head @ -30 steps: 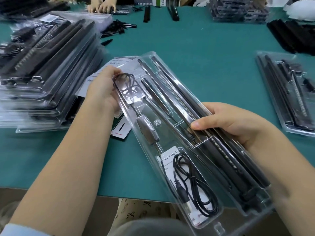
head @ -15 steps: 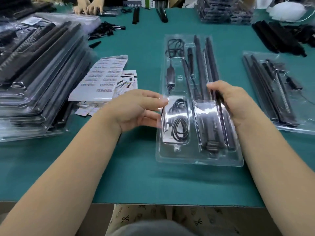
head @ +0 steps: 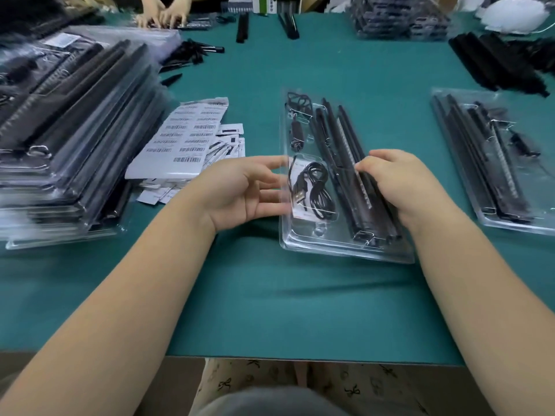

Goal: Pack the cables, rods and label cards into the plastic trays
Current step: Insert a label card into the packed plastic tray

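Note:
A clear plastic tray (head: 345,250) lies flat on the green table in front of me. It holds several long black rods (head: 339,136), a coiled black USB cable (head: 315,187) on a white label card (head: 297,213), and a second cable with an inline switch (head: 297,130). My left hand (head: 240,187) is at the tray's left edge beside the coiled cable, its fingers stretched out and touching the plastic. My right hand (head: 402,181) lies over the tray's right side, fingers curled down round the rods and the edge.
A tall stack of packed trays (head: 69,121) fills the left side, with barcode label sheets (head: 183,139) beside it. Another filled tray (head: 492,157) lies at the right, loose black rods (head: 495,61) behind it. Another person's hands (head: 162,16) work at the far edge.
The tray was held up and tilted in both hands; it now lies flat on the table. My left hand moved from its far end to its left edge.

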Tool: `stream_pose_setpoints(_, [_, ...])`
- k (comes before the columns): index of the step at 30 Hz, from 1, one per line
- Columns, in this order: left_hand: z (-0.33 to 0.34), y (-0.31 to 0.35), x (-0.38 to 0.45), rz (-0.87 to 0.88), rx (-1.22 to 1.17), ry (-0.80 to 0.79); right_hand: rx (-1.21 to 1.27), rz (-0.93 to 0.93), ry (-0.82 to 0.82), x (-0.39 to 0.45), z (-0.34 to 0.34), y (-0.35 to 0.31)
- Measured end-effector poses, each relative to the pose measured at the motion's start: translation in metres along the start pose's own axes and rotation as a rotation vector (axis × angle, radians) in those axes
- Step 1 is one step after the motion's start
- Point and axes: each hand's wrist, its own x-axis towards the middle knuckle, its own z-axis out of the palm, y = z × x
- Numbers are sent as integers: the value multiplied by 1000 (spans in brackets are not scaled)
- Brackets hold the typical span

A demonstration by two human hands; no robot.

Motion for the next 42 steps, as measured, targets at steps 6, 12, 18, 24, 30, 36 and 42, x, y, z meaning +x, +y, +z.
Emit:
stream_pose_setpoints(6, [1,-6,2,18,55,0,-46,-24,25,-1,2,-1])
stream_pose_setpoints(12, [7,-16,5,107,66,-73,-49,-12,47,-1,-1,-2])
stream_pose_setpoints(18, [8,-19,4,82,107,-134,-67,-2,46,-4,1,-3])
stream_pose_setpoints(24, [17,-23,3,48,10,-47,-30,17,27,-2,0,-4])
stream_pose_setpoints(30, [19,-24,7,28,-100,-40,-14,18,12,-1,0,-3])
stream_pose_setpoints(36, [13,-23,8,-11,-160,-78,-139,-14,42,-5,6,-4])
stream_pose_setpoints(42, [11,-24,10,94,16,50,-258,-3,-33,-15,14,-10])
